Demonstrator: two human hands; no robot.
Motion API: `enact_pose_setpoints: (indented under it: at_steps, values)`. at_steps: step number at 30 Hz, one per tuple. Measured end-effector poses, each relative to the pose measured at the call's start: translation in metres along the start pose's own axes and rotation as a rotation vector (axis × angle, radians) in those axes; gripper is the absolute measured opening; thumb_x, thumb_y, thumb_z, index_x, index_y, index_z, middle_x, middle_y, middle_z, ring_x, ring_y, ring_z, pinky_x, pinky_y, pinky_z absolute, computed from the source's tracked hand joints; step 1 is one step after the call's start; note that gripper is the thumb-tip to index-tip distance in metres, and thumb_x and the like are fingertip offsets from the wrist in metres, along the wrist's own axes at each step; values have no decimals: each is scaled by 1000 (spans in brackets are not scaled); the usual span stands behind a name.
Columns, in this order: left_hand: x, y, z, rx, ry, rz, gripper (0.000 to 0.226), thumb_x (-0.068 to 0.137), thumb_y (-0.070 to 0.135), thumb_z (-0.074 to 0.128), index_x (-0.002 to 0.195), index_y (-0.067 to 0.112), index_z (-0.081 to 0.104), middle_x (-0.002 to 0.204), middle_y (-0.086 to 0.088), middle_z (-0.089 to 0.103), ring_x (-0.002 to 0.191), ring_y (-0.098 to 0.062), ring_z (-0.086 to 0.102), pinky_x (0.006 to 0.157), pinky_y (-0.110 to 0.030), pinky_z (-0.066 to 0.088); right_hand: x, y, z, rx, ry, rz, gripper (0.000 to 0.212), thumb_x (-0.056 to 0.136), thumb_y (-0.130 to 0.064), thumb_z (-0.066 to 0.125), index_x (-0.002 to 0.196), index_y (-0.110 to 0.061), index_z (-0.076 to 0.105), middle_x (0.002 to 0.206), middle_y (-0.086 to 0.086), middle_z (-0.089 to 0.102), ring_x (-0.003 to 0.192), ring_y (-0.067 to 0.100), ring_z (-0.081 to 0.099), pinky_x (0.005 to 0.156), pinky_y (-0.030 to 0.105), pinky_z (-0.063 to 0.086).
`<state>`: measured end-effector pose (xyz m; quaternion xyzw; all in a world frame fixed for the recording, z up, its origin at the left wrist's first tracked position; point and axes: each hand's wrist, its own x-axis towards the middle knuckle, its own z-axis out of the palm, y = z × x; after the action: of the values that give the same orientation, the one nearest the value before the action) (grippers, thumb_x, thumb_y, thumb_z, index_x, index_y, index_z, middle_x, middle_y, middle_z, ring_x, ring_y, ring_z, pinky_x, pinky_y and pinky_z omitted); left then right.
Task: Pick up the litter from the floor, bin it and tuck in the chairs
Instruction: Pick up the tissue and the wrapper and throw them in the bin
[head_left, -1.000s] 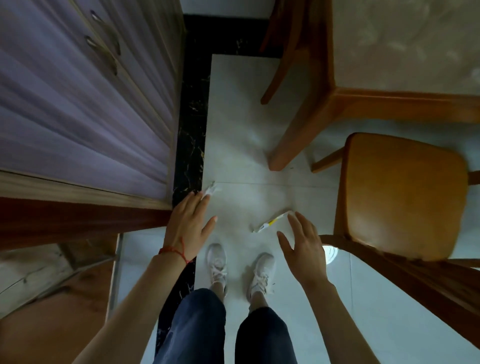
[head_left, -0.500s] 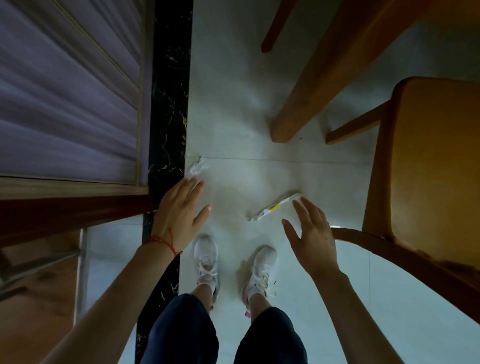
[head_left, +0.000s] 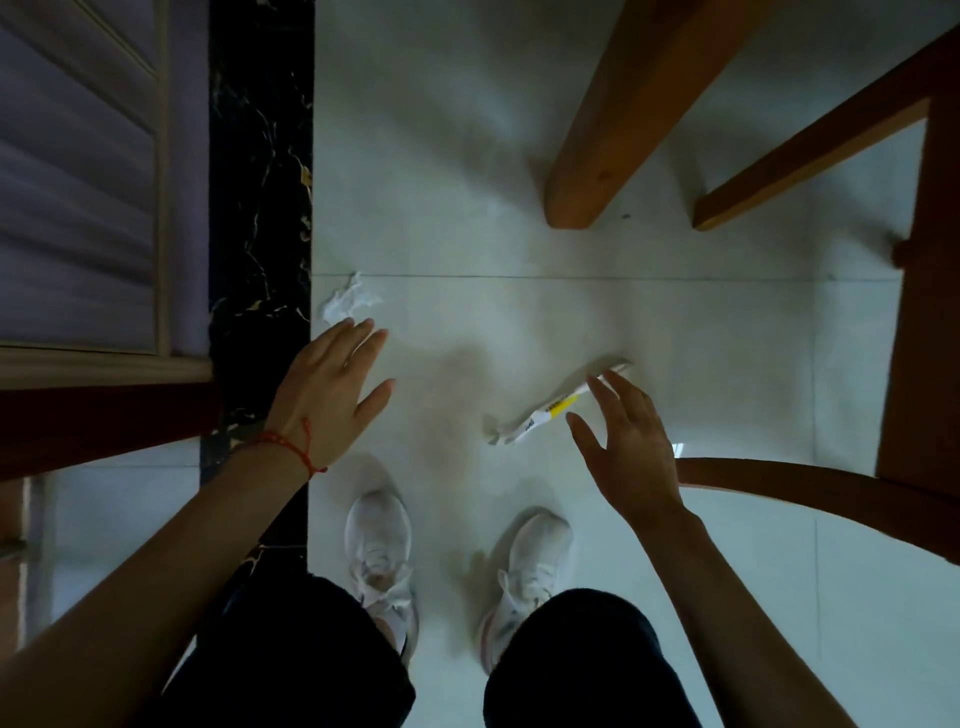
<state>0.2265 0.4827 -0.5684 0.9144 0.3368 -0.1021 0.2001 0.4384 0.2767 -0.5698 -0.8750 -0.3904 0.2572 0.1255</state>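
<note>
While both pieces of litter lie on the pale tiled floor (head_left: 519, 322), the task looks barely begun: nothing has been lifted, no bin is in view, and the wooden chair (head_left: 919, 322) at the right stands out from the thick wooden table leg (head_left: 613, 119), apparently not yet tucked in.

A crumpled white tissue (head_left: 345, 302) sits at the edge of the pale tile, right against the black marble border strip (head_left: 260, 208). A flattened white and yellow wrapper (head_left: 550, 413) lies slantwise in front of the white trainers (head_left: 379, 551).

Reaching down, the left hand (head_left: 327, 395), a red string at its wrist, is spread flat with fingers extended, its fingertips just short of the tissue; it grips nothing, and I cannot tell whether it touches the floor. The right hand (head_left: 631, 447) is loosely splayed, thumb apart from the fingers, with fingertips over the far end of the wrapper; it has not closed on it, and actual contact is unclear.

Left to do, by my judgement: take up both scraps, bin them, then push in the chairs.
</note>
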Motion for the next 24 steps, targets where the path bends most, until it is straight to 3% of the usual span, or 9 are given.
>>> enact_pose_setpoints:
  at_steps: [7,10,12,16,20,24]
  values:
    - [40,-3,61,7,26,76,74,91,55,11,125,1,49,128,-22,54,120,-37,48,102,-33,27,27,48,50,-27,-59,45,51,93,-35,49,138,-13,40,148,9,37,137,26,31,109,37,29]
    - [56,2,87,-7,9,133,75,90,56,9,127,3,47,131,-19,52,124,-34,45,103,-41,34,36,64,70,-5,-55,91,52,93,-35,48,140,-16,36,150,6,33,138,23,28,109,36,28]
    - [67,3,103,-3,28,166,73,91,55,10,127,3,47,132,-18,52,126,-31,43,101,-46,35,42,75,84,14,-49,113,52,93,-36,48,140,-16,37,149,6,34,138,23,29,109,37,30]
    - [92,-4,132,6,74,197,72,91,56,11,129,4,46,134,-16,51,128,-22,30,104,-38,31,52,96,108,32,27,148,51,92,-34,51,137,-12,42,144,9,43,134,25,36,105,39,35]
    - [112,-13,156,6,103,207,74,90,58,10,130,6,44,136,-15,48,130,-21,28,106,-35,25,59,111,128,56,163,178,50,87,-37,51,125,-6,54,125,15,59,118,32,52,96,41,44]
    - [124,-18,173,21,137,222,72,91,56,13,130,5,45,135,-16,49,130,-24,32,106,-37,27,68,118,144,70,198,265,43,89,-33,56,124,-7,55,119,14,59,115,30,51,92,37,43]
